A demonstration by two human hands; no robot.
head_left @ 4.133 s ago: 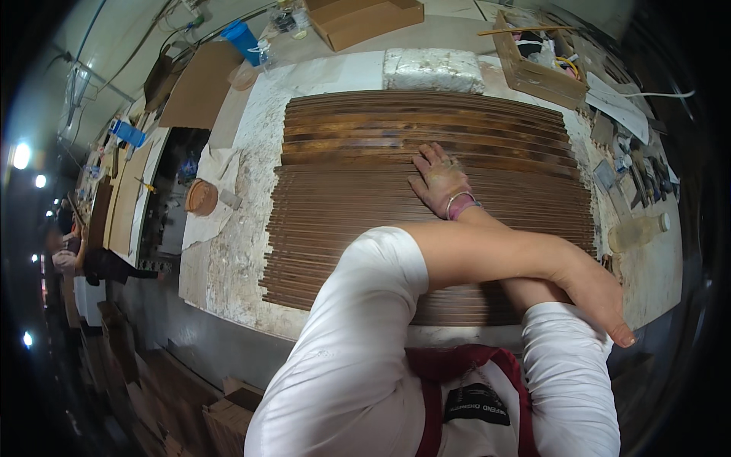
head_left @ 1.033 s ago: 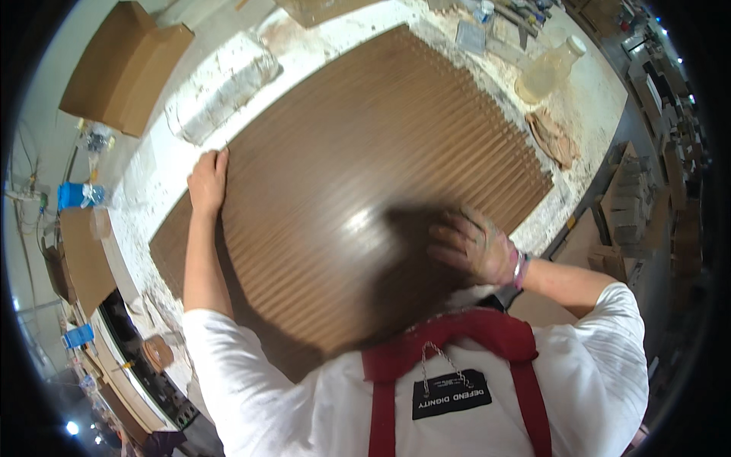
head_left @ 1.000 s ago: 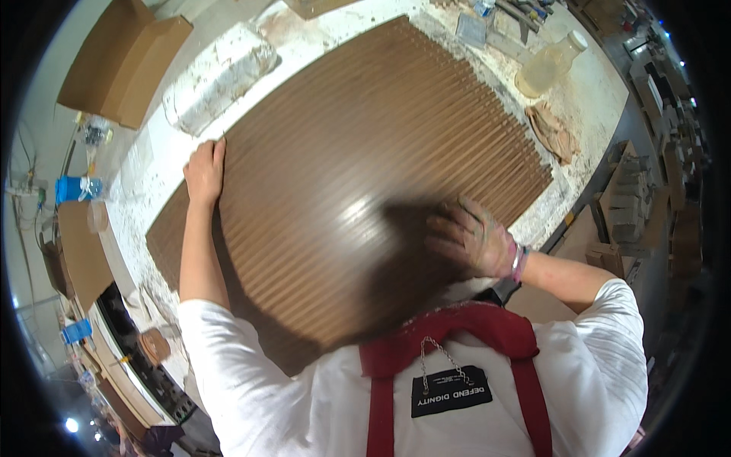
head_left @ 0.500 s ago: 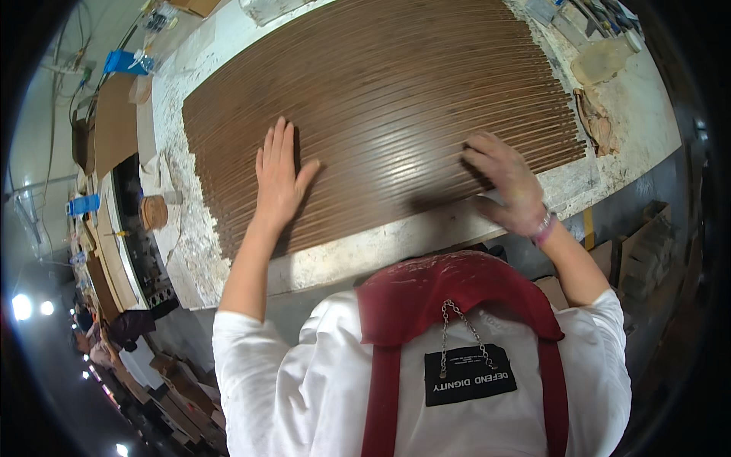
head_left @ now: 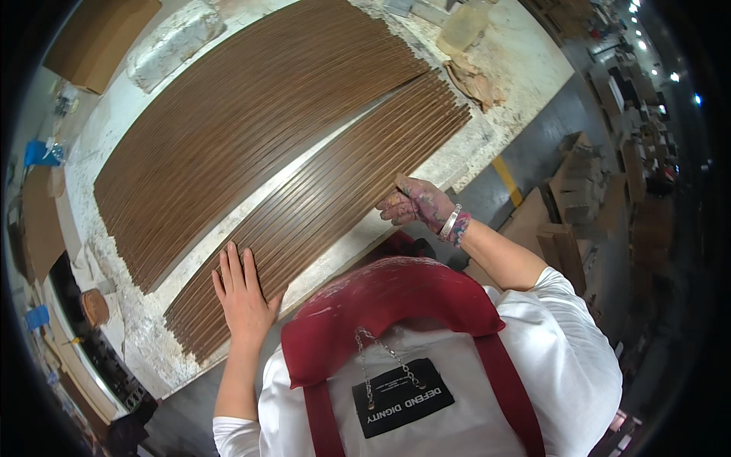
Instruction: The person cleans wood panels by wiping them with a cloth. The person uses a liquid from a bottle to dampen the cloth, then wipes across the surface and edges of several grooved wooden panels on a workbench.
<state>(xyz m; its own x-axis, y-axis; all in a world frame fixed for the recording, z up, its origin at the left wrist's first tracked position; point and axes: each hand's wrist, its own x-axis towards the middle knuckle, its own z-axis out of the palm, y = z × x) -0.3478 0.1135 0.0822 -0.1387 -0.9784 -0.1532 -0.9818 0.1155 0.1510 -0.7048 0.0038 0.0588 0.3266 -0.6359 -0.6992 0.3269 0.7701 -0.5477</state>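
Note:
Long, thin brown strips lie side by side on the worktable in two groups. A wide far group (head_left: 259,99) is split from a narrower near group (head_left: 327,183) by a wedge-shaped gap, broad at the left and closing toward the right. My left hand (head_left: 245,297) is bare and rests flat on the left part of the near group, fingers extended. My right hand (head_left: 420,204), in a stained, patterned glove, is at the front edge of that group toward its right side. Its fingers are curled in, and whatever they may hold is hidden.
The white, smeared worktable (head_left: 525,65) carries a plastic-wrapped block (head_left: 175,44) at the back left, a translucent bottle (head_left: 464,27) and crumpled brown material (head_left: 474,82) at the right. A brown roll (head_left: 95,308) stands at the left. Cardboard boxes (head_left: 579,183) sit on the floor to the right.
The single sheet of strips is now parted, with the near group drawn toward me. Both hands came nearer, and the right hand's fingers curled. The whole view has turned.

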